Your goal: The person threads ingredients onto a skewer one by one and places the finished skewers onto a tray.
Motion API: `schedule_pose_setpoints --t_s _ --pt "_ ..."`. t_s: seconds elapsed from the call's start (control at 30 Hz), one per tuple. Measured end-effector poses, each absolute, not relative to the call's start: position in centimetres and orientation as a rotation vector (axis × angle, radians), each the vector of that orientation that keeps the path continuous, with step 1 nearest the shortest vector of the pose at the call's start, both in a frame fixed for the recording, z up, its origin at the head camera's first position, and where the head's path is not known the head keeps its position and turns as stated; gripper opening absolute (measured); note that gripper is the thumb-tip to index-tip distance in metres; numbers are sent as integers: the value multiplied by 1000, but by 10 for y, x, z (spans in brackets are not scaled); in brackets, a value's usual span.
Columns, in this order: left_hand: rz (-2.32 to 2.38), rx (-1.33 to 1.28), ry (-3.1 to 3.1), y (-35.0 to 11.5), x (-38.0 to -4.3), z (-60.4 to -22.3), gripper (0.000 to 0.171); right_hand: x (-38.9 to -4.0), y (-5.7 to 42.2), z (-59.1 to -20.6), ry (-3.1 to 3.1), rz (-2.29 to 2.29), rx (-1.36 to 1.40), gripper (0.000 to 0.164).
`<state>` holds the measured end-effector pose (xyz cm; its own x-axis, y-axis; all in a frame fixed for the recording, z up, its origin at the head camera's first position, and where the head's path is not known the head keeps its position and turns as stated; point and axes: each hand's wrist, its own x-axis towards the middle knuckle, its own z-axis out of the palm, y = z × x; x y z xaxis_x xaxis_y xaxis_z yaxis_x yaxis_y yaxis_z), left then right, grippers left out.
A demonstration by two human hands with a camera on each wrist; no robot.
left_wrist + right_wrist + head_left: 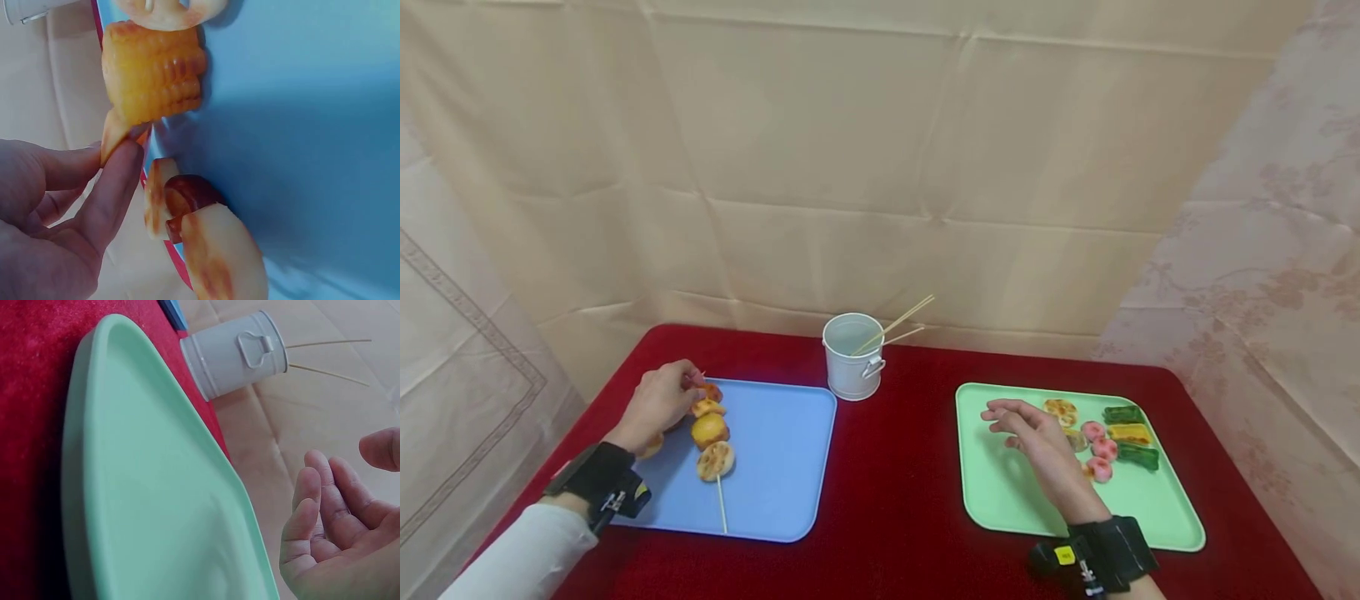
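My left hand (658, 404) pinches the far end of a food skewer (709, 430) at the blue tray (775, 467). The skewer bears a pale lotus-like slice (716, 461), a corn piece (153, 72) and orange-yellow pieces; its bare stick (722, 504) points toward me. In the left wrist view, thumb and fingertips hold a thin yellowish piece beside the corn. Below lie a brown mushroom-like piece (194, 192) and a pale browned piece (222, 256). My right hand (1026, 433) hovers over the green tray (1000, 500), fingers loosely bent and holding nothing.
A white bucket (853, 367) with a few thin sticks (902, 319) stands between the trays at the back. On the green tray's right lie another lotus-like slice (1061, 412), pink pieces (1103, 449), green pieces (1138, 455) and a yellow piece (1129, 433). Red cloth (895, 500) covers the table.
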<state>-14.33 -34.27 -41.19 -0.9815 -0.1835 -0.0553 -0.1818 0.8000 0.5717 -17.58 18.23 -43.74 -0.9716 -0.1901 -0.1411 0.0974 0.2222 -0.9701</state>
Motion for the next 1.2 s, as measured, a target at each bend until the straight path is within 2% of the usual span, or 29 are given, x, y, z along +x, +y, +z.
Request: schedule_pose_setpoints --t_s 0.17,0.3,0.47,0.6,0.77,1.0,1.2 --pt "-965 288 -2964 -344 -141 -413 27 -171 173 -434 2349 -1756 -134 46" --pt "-976 271 -3000 -346 -137 -408 33 -158 146 -420 2523 -1535 -414 30" --pt "-1090 331 -3055 -350 -131 -405 39 -143 65 -404 2683 -1134 -951 11" --pt "-1247 407 -3038 -347 -129 -408 39 -132 -14 -409 2635 -903 -1206 12" --pt "-1298 521 -3011 -344 -134 -412 35 -116 -87 -426 2569 -766 -1221 22" --pt "-1456 659 -2896 -341 -140 -422 30 -101 -136 -441 2503 -738 -1091 51" --pt "-1419 599 -2888 -338 -140 -424 25 -95 -152 -444 2423 -848 -905 44"
